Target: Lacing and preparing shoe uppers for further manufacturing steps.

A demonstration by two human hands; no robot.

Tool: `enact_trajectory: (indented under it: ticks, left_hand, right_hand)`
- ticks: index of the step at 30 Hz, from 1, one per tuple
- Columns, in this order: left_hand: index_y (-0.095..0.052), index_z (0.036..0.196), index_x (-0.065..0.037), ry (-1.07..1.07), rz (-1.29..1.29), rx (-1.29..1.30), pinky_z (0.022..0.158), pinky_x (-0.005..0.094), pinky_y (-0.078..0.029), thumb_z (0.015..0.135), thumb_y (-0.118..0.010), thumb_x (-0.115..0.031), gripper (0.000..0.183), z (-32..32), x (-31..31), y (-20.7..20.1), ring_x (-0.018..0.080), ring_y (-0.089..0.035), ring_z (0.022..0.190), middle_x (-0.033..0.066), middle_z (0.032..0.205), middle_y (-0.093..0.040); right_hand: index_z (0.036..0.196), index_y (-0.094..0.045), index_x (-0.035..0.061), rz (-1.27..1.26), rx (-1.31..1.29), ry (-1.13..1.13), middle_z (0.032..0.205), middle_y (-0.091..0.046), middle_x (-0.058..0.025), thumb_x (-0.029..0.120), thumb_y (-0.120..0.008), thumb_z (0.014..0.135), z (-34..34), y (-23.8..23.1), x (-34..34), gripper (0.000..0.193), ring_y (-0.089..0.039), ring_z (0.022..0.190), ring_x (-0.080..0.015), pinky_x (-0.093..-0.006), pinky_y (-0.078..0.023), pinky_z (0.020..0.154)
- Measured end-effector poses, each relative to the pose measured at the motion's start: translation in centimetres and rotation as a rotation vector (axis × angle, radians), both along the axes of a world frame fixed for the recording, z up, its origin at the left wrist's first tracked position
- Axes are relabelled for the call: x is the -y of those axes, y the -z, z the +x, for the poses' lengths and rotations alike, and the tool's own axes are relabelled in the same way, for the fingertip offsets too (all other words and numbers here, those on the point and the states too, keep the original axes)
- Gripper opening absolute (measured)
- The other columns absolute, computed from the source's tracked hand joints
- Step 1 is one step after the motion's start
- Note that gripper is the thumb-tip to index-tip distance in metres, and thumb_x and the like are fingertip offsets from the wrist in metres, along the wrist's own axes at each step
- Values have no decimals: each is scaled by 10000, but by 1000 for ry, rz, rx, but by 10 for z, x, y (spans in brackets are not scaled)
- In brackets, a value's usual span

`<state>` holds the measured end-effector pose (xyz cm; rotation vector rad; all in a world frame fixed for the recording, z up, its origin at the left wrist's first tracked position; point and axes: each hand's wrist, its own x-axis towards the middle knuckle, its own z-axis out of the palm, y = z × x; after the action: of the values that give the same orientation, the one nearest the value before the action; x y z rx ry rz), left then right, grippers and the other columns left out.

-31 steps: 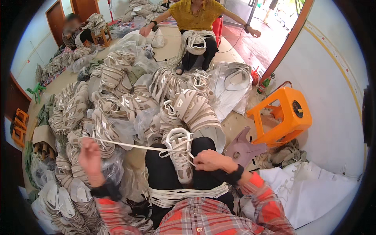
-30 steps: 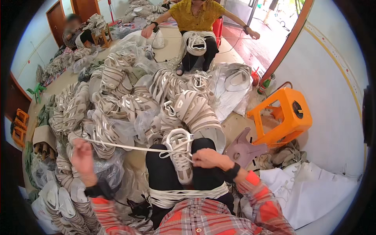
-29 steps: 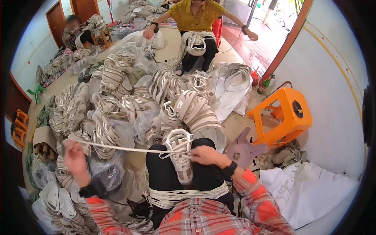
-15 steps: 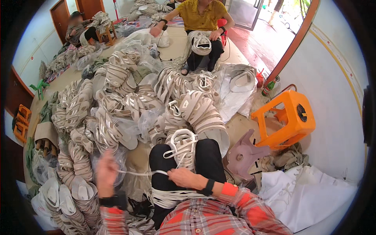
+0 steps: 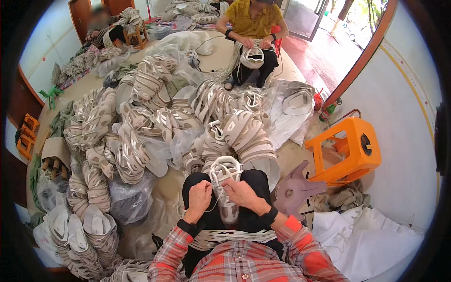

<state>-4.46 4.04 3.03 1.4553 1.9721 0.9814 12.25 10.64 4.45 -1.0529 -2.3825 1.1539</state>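
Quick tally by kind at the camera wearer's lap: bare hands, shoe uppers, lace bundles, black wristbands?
Hands: 2, left hand and right hand
Shoe upper: 1
Lace bundle: 1
Black wristbands: 2
Total: 6

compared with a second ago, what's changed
Your left hand, earlier far left, has come right, beside the shoe; the lace, taut then, is slack. Your right hand is over the shoe. The co-worker's spread hands came together. The shoe and orange stool stayed.
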Motion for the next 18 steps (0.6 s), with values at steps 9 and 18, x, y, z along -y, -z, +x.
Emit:
enact_trajectory:
  ticks: [9,18]
  left_hand:
    - [-603,745,13,30,50,-261,602,406,-474,782,-550,-133,160,10,-14,6,354,-604,660,186,686,-612]
    - [-635,711,0,32,-272,-153,638,465,-476,726,-534,-160,190,0,-27,5,399,-600,702,215,695,-609]
  right_hand:
    - [1183,-442,49,-487,-52,109,667,-582,-197,125,-455,856,-16,-12,4,336,-591,569,-293,-368,-473,519]
    - [904,-625,72,-99,228,-87,762,-620,-165,164,-491,819,-25,-3,-35,183,-617,682,-324,-414,-492,623]
